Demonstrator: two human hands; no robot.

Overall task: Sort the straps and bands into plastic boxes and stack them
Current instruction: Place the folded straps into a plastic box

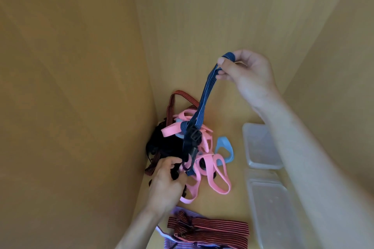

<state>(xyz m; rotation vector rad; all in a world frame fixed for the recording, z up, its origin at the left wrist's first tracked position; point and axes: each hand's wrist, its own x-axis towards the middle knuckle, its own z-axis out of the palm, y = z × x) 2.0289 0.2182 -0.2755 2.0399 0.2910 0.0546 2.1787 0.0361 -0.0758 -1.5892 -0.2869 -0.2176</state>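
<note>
Over the pile in the corner of the wooden counter (237, 206), the right hand (249, 75) is lifted up high, fingers (222, 60) pinching the top loop of a blue striped strap (204, 95). That strap hangs stretched down to the left hand (166, 184), whose fingers are curled around the black stuff at its lower end, right by the black hook (189, 155). So both hands are grasping, one on each end.

Underneath is a messy heap: a bunch of pink bands (210, 170), a light blue band (223, 148) just beside them, a black tangle (162, 143) against the left wall, and a red-and-black striped strap (172, 105) looping out the back.

Two clear plastic boxes sit to the right, the far box (261, 147) and the near box (271, 214) end to end, partly behind the right forearm. Closest to the camera there's a folded bundle of red striped straps (212, 228) lying on something purple striped (182, 242).
</note>
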